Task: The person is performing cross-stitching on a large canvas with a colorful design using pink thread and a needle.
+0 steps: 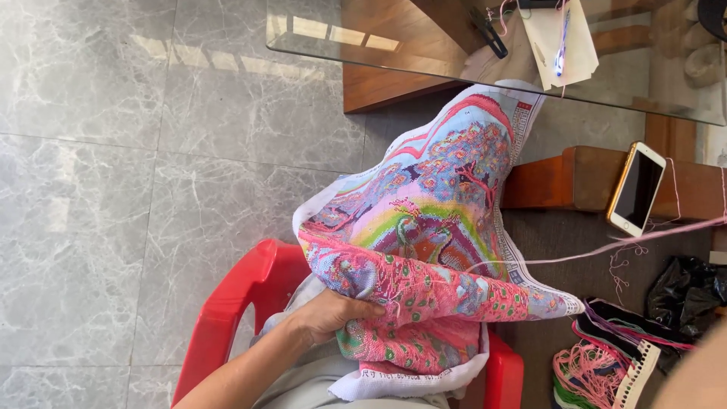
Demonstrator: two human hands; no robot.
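We have the embroidered cloth (424, 250) draped over our lap above the plastic chair (242, 303), our left hand (333, 314) on its lower fold. A phone (636, 189) lies on the wooden ledge (575, 178) to its right; thread bundles (598, 371) sit at the lower right; papers (560, 38) rest on the glass table (363, 38) behind.

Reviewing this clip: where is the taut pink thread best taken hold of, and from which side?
Grip the pink thread on its bare mid-span right of the embroidered cloth, pinching from above; there it probably hangs free and taut. The left hand holds the cloth's folded edge.
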